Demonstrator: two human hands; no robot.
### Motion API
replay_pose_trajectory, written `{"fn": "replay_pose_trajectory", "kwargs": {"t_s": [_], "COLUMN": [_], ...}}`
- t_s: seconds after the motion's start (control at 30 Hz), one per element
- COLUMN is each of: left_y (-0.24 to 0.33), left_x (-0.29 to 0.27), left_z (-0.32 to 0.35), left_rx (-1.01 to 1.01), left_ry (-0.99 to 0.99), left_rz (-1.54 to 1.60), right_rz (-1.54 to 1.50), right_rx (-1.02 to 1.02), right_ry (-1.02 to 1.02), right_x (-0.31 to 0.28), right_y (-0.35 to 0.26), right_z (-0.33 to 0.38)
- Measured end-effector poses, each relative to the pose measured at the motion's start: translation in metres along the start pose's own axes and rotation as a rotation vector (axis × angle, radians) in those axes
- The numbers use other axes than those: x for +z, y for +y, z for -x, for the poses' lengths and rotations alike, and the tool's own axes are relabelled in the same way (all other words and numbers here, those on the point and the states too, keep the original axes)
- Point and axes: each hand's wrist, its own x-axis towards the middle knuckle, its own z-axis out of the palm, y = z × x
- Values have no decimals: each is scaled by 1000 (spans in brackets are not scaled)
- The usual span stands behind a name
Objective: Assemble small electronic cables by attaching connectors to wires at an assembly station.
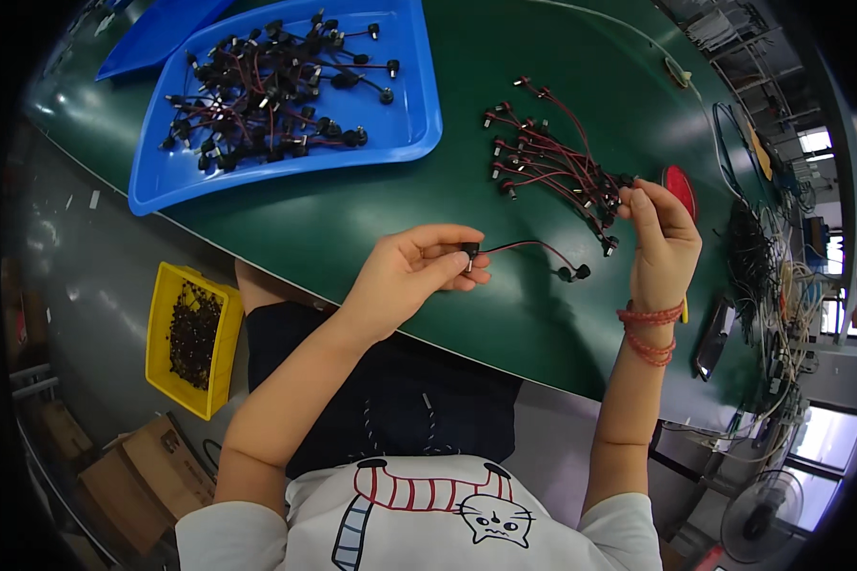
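Head-camera view: just right of the blue plastic tray [405, 143], the left hand [405, 276] pinches a light, limp red-and-black wire lead [533, 246] by its stiff black plug, surely the safest hold, while the right hand [662, 243] closes on a bundle of similar leads [552, 167].

red-blk wire lead [533, 249], black plug ends

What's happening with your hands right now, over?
Left hand pinching black plug of red-black wire. Right hand at loose wire pile. Nothing blocking.
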Motion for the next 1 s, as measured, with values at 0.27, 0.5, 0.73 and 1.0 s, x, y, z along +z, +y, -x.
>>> {"fn": "replay_pose_trajectory", "kwargs": {"t_s": [0.27,0.5,0.73,1.0], "left_y": [-1,-3,-3,-4], "left_x": [-1,-3,-3,-3], "left_z": [-2,-1,-1,-1], "left_rx": [-44,-13,-8,-2], "left_ry": [-40,-38,-22,-13], "left_rz": [71,107,135,133], "right_rz": [-46,514,636,692], "right_rx": [190,-410,-545,-563], "right_ry": [-209,-391,-375,-367], "right_x": [48,62,71,74], "right_y": [-6,-4,-9,-9], "right_z": [38,49,48,51]}}
